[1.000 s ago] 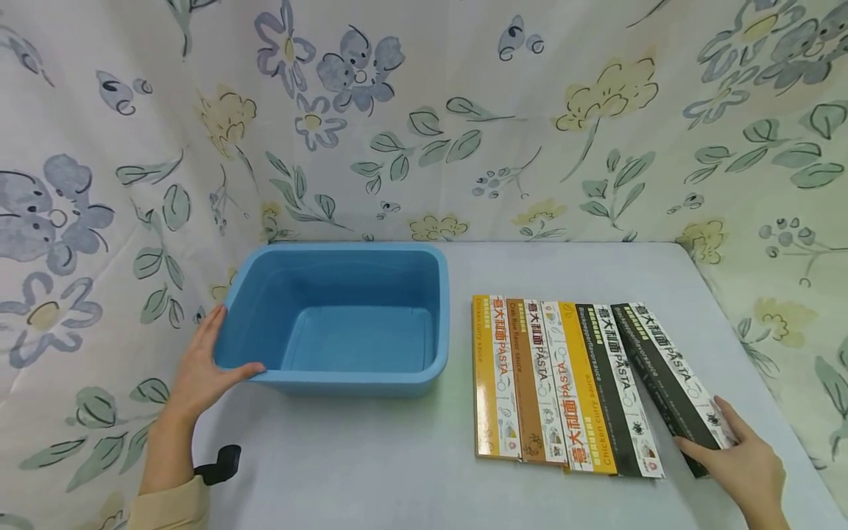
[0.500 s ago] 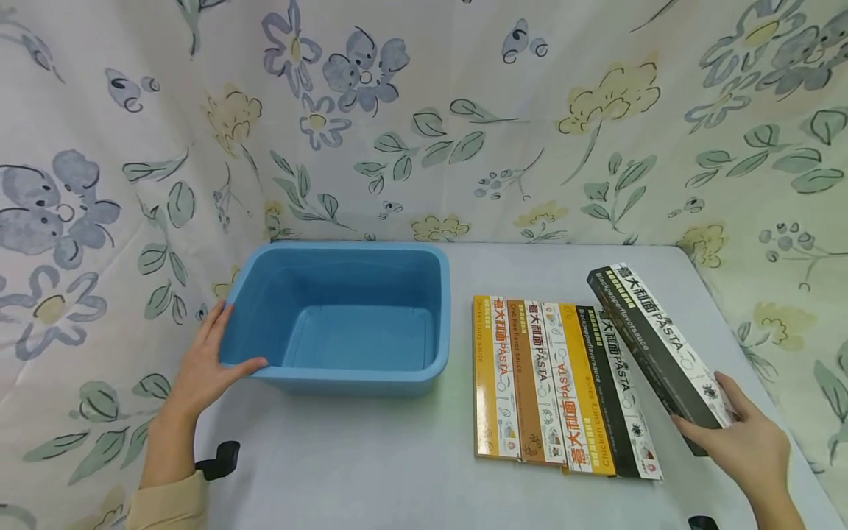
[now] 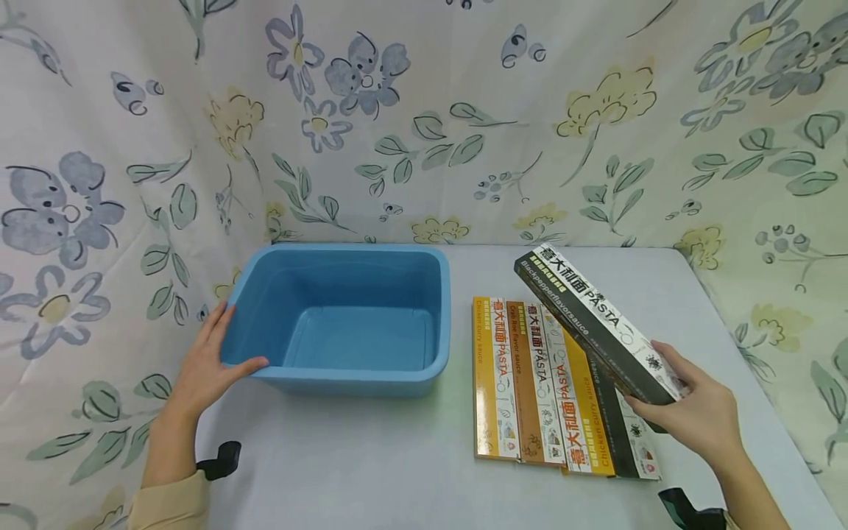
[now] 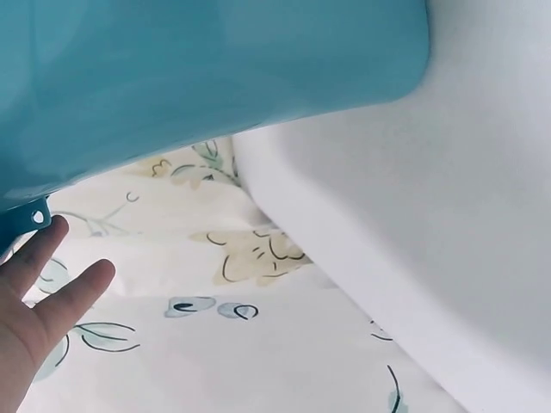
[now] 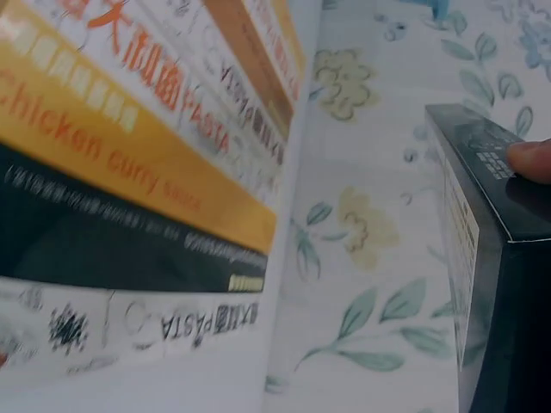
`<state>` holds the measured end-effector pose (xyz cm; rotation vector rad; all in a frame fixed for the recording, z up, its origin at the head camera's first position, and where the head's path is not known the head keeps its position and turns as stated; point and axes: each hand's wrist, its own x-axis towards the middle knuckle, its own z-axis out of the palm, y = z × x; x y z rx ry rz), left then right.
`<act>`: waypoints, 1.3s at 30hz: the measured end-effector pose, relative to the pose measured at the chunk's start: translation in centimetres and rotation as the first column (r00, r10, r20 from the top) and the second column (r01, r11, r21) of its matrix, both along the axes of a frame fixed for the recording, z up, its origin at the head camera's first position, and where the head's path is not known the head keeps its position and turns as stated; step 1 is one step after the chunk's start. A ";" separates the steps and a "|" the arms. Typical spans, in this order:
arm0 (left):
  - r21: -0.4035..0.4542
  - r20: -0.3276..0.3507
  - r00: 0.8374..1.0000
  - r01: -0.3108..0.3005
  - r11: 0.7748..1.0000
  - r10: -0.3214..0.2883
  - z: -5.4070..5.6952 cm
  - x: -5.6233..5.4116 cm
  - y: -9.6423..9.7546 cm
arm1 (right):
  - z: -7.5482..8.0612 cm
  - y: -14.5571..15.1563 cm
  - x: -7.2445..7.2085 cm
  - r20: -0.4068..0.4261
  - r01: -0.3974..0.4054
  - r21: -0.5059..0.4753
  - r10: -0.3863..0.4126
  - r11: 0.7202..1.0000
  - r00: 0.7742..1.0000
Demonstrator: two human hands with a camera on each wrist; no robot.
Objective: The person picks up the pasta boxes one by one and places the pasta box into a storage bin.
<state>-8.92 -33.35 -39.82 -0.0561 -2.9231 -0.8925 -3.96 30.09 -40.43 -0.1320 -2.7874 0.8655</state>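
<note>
A blue plastic tub (image 3: pixel 351 377) sits at the left of the table. My left hand (image 3: pixel 202 372) rests on its front left corner, thumb along the front rim and fingers on the left side. The left wrist view has straight fingers (image 4: pixel 73 301) by a holed tab under the tub's rim. On the right, my right hand (image 3: pixel 698 401) grips the near end of a black-and-white pasta box (image 3: pixel 596 320), labelled black pepper flavor sauce. The box is raised and slants over the row of pasta boxes (image 3: pixel 530 383), hiding part of them. In the right wrist view, a fingertip (image 5: pixel 529 159) presses the held box.
The row holds several boxes side by side: yellow chicken curry, brown crab roe and another black one. A white table (image 3: pixel 371 464) carries everything. Floral cloth (image 3: pixel 424 132) hangs behind and at both sides. Black wrist mounts (image 3: pixel 218 462) show near both wrists.
My right hand has lifted the black pasta box from the table at the row's right and carried it left and upward, over the other boxes. My left hand stays at the tub.
</note>
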 end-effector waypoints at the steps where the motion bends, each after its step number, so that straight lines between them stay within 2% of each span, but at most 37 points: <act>1: -0.004 0.003 1.000 -0.002 1.000 0.002 0.0 0.0 0.0 | 0.1 -0.3 -0.1 -0.002 -0.006 -0.009 0.006 1.000 1.000; 12: 0.007 0.014 1.000 -0.010 1.000 0.010 0.1 0.1 0.2 | 1.4 -2.9 -1.2 -0.027 -0.124 -0.105 0.122 0.987 0.992; 19: 0.017 0.013 1.000 -0.009 1.000 0.009 0.0 0.1 0.1 | 2.7 -4.7 -2.0 -0.036 -0.234 -0.239 0.232 0.942 0.972; 24: 0.027 0.015 1.000 -0.005 1.000 0.004 0.0 0.2 0.1 | 3.4 -6.2 -2.4 -0.051 -0.287 -0.247 0.284 0.925 0.958; 30: 0.031 0.017 1.000 -0.002 1.000 0.002 0.0 0.1 0.0 | 3.7 -8.2 -3.3 -0.031 -0.341 -0.258 0.345 0.904 0.938; 39: 0.034 0.007 1.000 0.016 0.999 -0.016 0.1 0.0 -0.1 | 3.9 -11.8 -4.6 -0.021 -0.390 -0.332 0.407 0.859 0.913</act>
